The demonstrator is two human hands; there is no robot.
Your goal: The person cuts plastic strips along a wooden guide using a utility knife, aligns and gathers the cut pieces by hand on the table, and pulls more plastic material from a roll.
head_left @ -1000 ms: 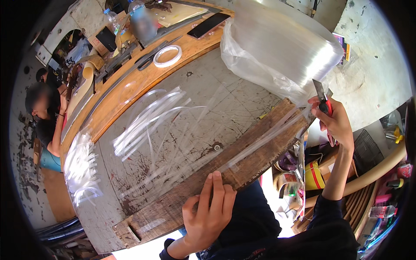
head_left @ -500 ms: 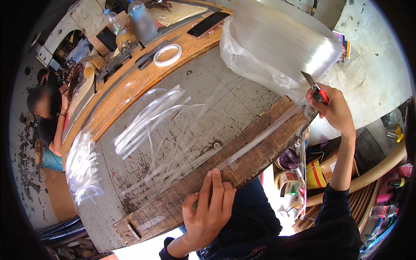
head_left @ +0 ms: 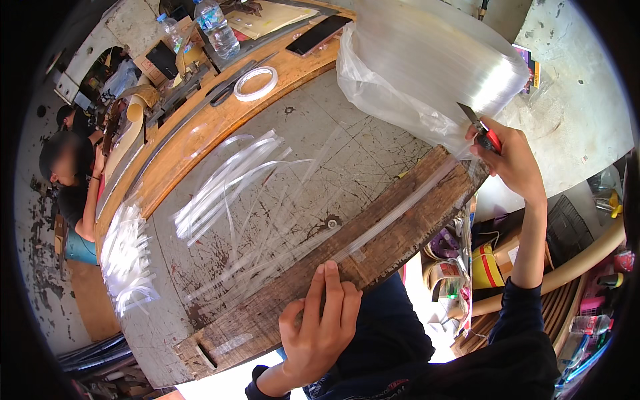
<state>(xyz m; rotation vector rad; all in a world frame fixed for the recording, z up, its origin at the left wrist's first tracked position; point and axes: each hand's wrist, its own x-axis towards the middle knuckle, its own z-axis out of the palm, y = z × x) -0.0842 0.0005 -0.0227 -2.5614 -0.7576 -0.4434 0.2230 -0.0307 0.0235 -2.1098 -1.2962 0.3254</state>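
Note:
A worn wooden board [head_left: 287, 310] lies along the near edge of the table, with a clear plastic strip [head_left: 400, 210] stretched over its right half. My left hand [head_left: 323, 310] rests on the board, fingers stretched out, its tips touching the strip's left end. At the board's right end, my right hand [head_left: 510, 157] is closed around a red-handled utility knife [head_left: 489, 137], blade pointing up and left. Whether these fingers also hold the strip's right end, I cannot make out. A large roll of clear plastic [head_left: 433, 60] in a bag stands just beyond that hand.
Cut strips lie in a loose bundle [head_left: 227, 183] mid-table and a dense pile [head_left: 125, 257] at the left. Along the far wooden edge are a tape roll [head_left: 256, 84], scissors [head_left: 230, 87], a phone [head_left: 320, 35] and a bottle [head_left: 217, 30]. Another person [head_left: 70, 160] is at far left.
My right hand has shifted slightly left, and the knife blade has moved left and up with it. My left hand stays on the board.

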